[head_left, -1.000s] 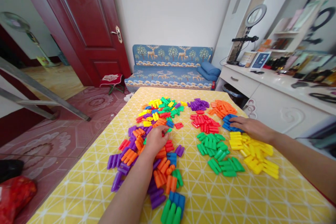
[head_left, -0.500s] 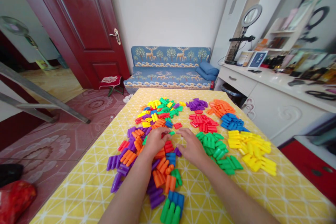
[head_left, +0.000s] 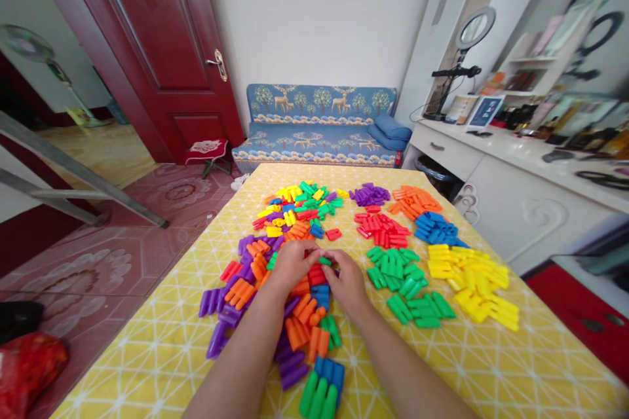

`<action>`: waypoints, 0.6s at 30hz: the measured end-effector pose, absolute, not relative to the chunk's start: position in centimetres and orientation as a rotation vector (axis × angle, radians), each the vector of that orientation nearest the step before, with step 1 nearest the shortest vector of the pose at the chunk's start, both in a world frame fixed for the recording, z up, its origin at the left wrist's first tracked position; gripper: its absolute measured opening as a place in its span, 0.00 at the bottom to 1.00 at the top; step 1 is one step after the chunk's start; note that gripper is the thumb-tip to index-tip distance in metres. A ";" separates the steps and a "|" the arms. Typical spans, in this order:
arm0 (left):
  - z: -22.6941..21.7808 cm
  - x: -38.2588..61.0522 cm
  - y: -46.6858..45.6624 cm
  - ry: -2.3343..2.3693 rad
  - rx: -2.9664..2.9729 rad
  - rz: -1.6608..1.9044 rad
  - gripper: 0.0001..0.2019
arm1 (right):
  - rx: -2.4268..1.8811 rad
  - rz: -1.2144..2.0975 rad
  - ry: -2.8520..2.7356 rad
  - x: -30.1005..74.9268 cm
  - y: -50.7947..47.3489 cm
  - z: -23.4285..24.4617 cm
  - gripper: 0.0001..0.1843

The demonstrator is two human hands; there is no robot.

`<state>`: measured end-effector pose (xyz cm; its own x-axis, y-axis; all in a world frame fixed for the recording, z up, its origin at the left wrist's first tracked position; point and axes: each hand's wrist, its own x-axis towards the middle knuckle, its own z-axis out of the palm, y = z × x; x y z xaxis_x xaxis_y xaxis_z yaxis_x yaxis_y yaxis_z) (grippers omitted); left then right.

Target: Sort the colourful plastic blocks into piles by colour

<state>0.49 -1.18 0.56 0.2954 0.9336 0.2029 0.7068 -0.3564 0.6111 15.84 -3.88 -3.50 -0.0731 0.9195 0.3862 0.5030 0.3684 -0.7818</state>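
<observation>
Both hands meet over a mixed heap of coloured plastic blocks (head_left: 275, 288) on the yellow patterned tablecloth (head_left: 442, 366). My left hand (head_left: 291, 264) has its fingers curled down into the heap, around red and orange pieces. My right hand (head_left: 346, 280) lies just to its right with fingers bent, fingertips close to a small green block (head_left: 325, 261) and a red block (head_left: 317, 273). What either hand grips is hidden by the fingers.
Sorted piles lie to the right: green (head_left: 407, 285), yellow (head_left: 472, 285), blue (head_left: 435, 229), red (head_left: 381, 229), orange (head_left: 415, 201), purple (head_left: 369, 195). A second mixed heap (head_left: 299, 209) sits farther back. Beyond the table are a blue sofa (head_left: 319, 124), a red door (head_left: 162, 46) and a white dresser (head_left: 515, 183).
My right hand left the blue and yellow piles at the right, swept left across the table and now sits beside my left hand on the mixed heap. My left hand barely moved.
</observation>
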 end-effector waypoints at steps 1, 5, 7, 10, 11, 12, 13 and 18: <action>0.6 0.5 -1.1 1.454 2.167 0.791 0.13 | -1.265 0.595 -1.700 15.8 -3.9 -3.5 0.12; 0.6 0.4 -0.9 1.558 2.203 1.061 0.13 | -1.259 0.655 -1.660 15.8 -4.0 -3.3 0.10; 0.4 0.3 -0.7 1.750 2.193 1.091 0.16 | -1.259 0.654 -1.644 15.8 -4.1 -3.2 0.10; 0.1 0.2 -0.7 1.983 2.162 0.895 0.22 | -1.262 0.614 -1.618 15.8 -4.1 -3.1 0.12; 0.1 0.2 -0.7 2.020 2.157 0.805 0.24 | -1.265 0.602 -1.609 15.8 -4.1 -3.1 0.12; 0.1 0.3 -0.7 2.048 2.151 0.726 0.26 | -1.268 0.595 -1.603 15.8 -4.1 -3.1 0.13; 0.1 0.3 -0.8 2.068 2.143 0.663 0.27 | -1.272 0.592 -1.598 15.9 -4.1 -3.2 0.13; 0.8 0.6 -1.2 2.086 2.118 0.553 0.28 | -1.274 0.572 -1.593 15.9 -4.0 -3.4 0.14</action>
<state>0.61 -1.16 0.79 -0.0155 0.9846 0.1744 0.9417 -0.0443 0.3336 15.89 -3.97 -3.39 0.0295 0.9182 0.3950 0.4567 0.3392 -0.8224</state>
